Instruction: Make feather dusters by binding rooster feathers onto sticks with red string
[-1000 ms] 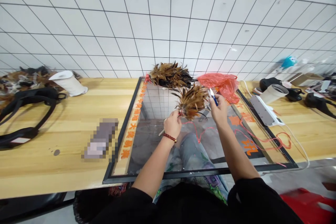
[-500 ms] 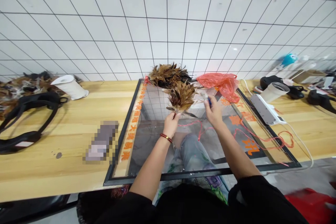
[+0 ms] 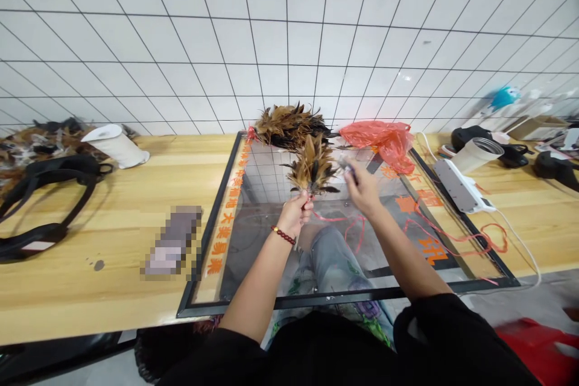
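My left hand (image 3: pixel 296 215) is closed round the thin stem of a small feather duster (image 3: pixel 312 166), whose brown and black feathers fan upward. To the right of these feathers, my right hand (image 3: pixel 363 187) is closed on a small dark-blue object (image 3: pixel 350 170), blurred and mostly covered by the fingers, so its kind is unclear. A larger bundle of brown and black feathers (image 3: pixel 289 123) lies behind, near the wall, with pink-red string at its left end.
Under my hands is a black-framed glass panel (image 3: pixel 257 235) with orange lettering. A red plastic bag (image 3: pixel 380 139), pink string (image 3: pixel 452 241) and a power strip (image 3: pixel 461 186) are at right. Leftward lie a phone-like blurred item (image 3: pixel 174 238), a white spool (image 3: pixel 116 145) and a black headset (image 3: pixel 49 205).
The feather duster in my left hand has turned more upright, and its stem now shows below the hand. My right hand has shifted slightly left and down. The camera view has tilted a little.
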A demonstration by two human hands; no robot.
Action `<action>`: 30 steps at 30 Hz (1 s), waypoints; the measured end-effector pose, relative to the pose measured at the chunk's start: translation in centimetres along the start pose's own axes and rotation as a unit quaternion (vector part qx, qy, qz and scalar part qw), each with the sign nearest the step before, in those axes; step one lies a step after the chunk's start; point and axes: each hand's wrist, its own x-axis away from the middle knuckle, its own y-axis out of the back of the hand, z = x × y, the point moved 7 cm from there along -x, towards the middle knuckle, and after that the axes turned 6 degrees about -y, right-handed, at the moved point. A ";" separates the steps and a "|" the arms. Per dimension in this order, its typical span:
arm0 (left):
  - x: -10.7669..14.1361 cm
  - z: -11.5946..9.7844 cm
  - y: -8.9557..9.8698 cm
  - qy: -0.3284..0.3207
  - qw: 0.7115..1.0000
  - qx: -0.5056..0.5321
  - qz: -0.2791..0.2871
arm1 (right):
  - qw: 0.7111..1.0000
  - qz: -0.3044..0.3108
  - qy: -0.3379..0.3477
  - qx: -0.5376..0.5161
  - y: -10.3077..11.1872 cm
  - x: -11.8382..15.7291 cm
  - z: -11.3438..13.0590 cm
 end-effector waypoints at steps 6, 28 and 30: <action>0.2 1.4 -0.4 0.117 0.987 0.105 0.017 | 0.970 0.181 0.145 0.079 -4.3 2.9 4.9; 0.5 1.6 -0.8 0.156 0.957 0.227 0.088 | 0.960 0.015 -0.106 -0.259 -4.2 2.3 1.9; 0.6 1.7 -0.9 0.160 0.957 0.225 0.090 | 0.952 0.031 -0.116 -0.280 -4.4 1.5 2.6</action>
